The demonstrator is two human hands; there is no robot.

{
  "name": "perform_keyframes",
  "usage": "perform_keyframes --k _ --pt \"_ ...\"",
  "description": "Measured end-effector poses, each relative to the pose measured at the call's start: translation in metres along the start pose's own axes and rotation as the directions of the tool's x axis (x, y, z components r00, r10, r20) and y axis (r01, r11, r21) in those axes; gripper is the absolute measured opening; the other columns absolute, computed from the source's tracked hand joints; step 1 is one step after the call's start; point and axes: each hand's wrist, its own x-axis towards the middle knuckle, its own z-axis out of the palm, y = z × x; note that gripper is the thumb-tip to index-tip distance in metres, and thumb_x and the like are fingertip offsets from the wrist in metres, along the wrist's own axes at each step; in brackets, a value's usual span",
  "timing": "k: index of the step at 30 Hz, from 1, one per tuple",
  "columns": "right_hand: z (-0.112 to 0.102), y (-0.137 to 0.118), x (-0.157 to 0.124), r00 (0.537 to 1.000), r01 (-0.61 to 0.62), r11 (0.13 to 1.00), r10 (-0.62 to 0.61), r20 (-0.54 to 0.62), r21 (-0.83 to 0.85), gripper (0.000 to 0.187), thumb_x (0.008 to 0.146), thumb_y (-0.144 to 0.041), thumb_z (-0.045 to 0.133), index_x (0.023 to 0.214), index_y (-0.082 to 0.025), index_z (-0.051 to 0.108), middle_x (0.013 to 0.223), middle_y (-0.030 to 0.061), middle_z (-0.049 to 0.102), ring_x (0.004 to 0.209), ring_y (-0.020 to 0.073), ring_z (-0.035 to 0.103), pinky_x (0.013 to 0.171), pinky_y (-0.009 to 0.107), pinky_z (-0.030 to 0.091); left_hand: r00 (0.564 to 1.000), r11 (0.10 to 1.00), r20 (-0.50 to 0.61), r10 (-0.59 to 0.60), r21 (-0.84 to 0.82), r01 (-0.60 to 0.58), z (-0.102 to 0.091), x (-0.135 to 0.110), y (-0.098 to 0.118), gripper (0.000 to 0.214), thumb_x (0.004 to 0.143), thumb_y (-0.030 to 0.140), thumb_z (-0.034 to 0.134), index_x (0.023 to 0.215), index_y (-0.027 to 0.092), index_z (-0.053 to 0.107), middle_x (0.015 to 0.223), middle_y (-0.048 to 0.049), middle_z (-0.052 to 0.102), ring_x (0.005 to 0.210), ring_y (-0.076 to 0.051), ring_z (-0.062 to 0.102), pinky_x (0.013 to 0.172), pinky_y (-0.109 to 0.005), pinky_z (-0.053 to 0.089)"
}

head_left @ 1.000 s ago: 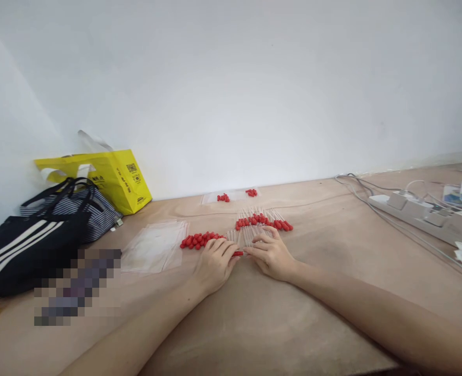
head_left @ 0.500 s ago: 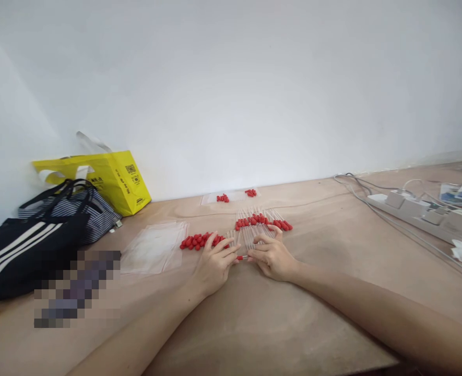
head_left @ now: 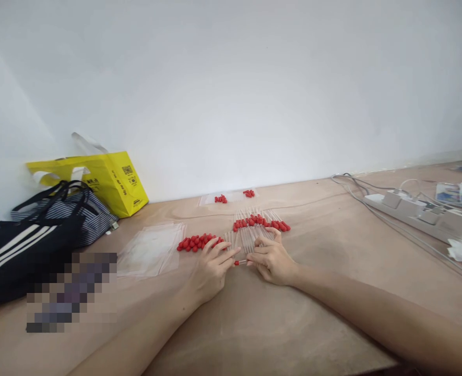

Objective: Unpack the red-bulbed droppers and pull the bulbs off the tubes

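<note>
Both hands rest on a wooden table (head_left: pixel 277 324), meeting over one clear dropper tube with a red cap (head_left: pixel 240 262). My left hand (head_left: pixel 211 269) pinches the red-capped end. My right hand (head_left: pixel 272 257) pinches the clear tube end. Just beyond my left hand lies a pile of loose red rubber caps (head_left: pixel 195 242). A row of clear tubes with red caps (head_left: pixel 260 224) lies beyond my right hand.
Flat clear plastic bags (head_left: pixel 150 253) lie left of the caps; another bag with a few red caps (head_left: pixel 233 197) lies by the wall. Black striped bags (head_left: pixel 31 240) and a yellow bag (head_left: pixel 111 180) stand at the left. A power strip (head_left: pixel 422 216) with cables lies at the right.
Both hands drew slightly nearer to me with the capped tube between them. The camera view shifted a little to the right.
</note>
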Motion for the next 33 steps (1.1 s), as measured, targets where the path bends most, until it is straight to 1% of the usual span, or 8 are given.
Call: perform_keyframes --k 5,10,12,15,18,21,23,33 --pt "-0.006 0.008 -0.005 0.996 -0.067 0.998 0.067 0.066 0.008 0.019 0.082 -0.022 0.045 0.071 -0.019 0.06 0.057 -0.0012 0.058 0.066 0.0127 0.046 0.085 0.04 0.019 0.999 0.999 -0.016 -0.05 0.0 0.05 -0.009 -0.008 -0.005 0.024 0.082 0.009 0.037 0.078 0.018 0.059 0.1 -0.0006 0.064 0.093 -0.019 0.051 0.087 -0.04 0.036" --pt "-0.002 0.016 -0.004 0.961 -0.225 0.974 0.219 0.169 0.019 0.023 0.084 -0.016 0.037 0.091 -0.016 0.058 0.07 0.0038 0.058 0.063 0.0128 0.047 0.065 0.028 0.031 0.95 0.949 -0.026 -0.312 -0.04 0.311 -0.018 -0.017 -0.019 0.02 0.084 0.021 0.039 0.083 0.017 0.058 0.081 -0.0049 0.057 0.078 -0.015 0.052 0.07 -0.029 0.045" --pt "0.004 0.017 0.0 0.949 -0.254 0.967 0.244 0.197 0.023 0.026 0.083 -0.012 0.036 0.098 -0.015 0.056 0.076 0.0056 0.057 0.068 0.0137 0.048 0.061 0.025 0.033 0.899 0.899 -0.024 -0.437 -0.049 0.436 -0.021 -0.018 -0.028 0.023 0.084 0.023 0.037 0.087 0.016 0.059 0.08 -0.005 0.053 0.077 -0.015 0.053 0.071 -0.028 0.046" --pt "0.015 0.016 0.009 0.938 -0.271 0.962 0.269 0.22 -0.018 0.024 0.081 -0.008 0.038 0.093 -0.015 0.058 0.079 0.0058 0.056 0.071 0.0138 0.049 0.061 0.023 0.035 0.811 0.811 0.014 -0.585 -0.003 0.585 -0.025 -0.02 -0.05 0.026 0.081 0.022 0.036 0.092 0.016 0.058 0.084 -0.0058 0.051 0.08 -0.016 0.054 0.075 -0.029 0.046" --pt "0.024 0.015 0.02 0.925 -0.271 0.953 0.298 0.237 -0.139 0.021 0.079 -0.005 0.041 0.083 -0.014 0.059 0.081 0.006 0.056 0.071 0.0137 0.05 0.063 0.023 0.036 0.718 0.722 0.081 -0.691 0.059 0.689 -0.033 -0.021 -0.079 0.029 0.074 0.018 0.038 0.097 0.015 0.056 0.087 -0.0062 0.054 0.081 -0.017 0.055 0.075 -0.029 0.045" --pt "0.032 0.015 0.032 0.912 -0.257 0.93 0.324 0.253 -0.264 0.021 0.075 -0.001 0.044 0.078 -0.013 0.06 0.083 0.0079 0.057 0.072 0.0147 0.051 0.064 0.025 0.035 0.596 0.621 0.19 -0.78 0.118 0.775 -0.039 -0.015 -0.103 0.03 0.071 0.021 0.043 0.099 0.015 0.051 0.085 -0.0047 0.058 0.073 -0.016 0.057 0.068 -0.027 0.045" --pt "0.036 0.015 0.039 0.908 -0.25 0.919 0.332 0.256 -0.303 0.02 0.072 0.001 0.044 0.076 -0.012 0.06 0.082 0.0095 0.057 0.071 0.0159 0.051 0.064 0.026 0.035 0.547 0.583 0.229 -0.805 0.142 0.8 -0.041 -0.007 -0.113 0.027 0.071 0.025 0.046 0.095 0.015 0.051 0.083 -0.0039 0.06 0.069 -0.015 0.057 0.063 -0.025 0.044" --pt "0.045 0.006 0.045 0.907 -0.268 0.916 0.345 0.243 -0.298 0.023 0.082 -0.022 0.041 0.076 -0.012 0.06 0.08 0.0104 0.056 0.077 0.0192 0.051 0.066 0.031 0.032 0.544 0.633 0.384 -0.746 0.154 0.759 -0.013 0.02 -0.099 0.018 0.065 0.036 0.055 0.072 0.02 0.056 0.075 0.0 0.065 0.071 -0.016 0.058 0.06 -0.023 0.04"
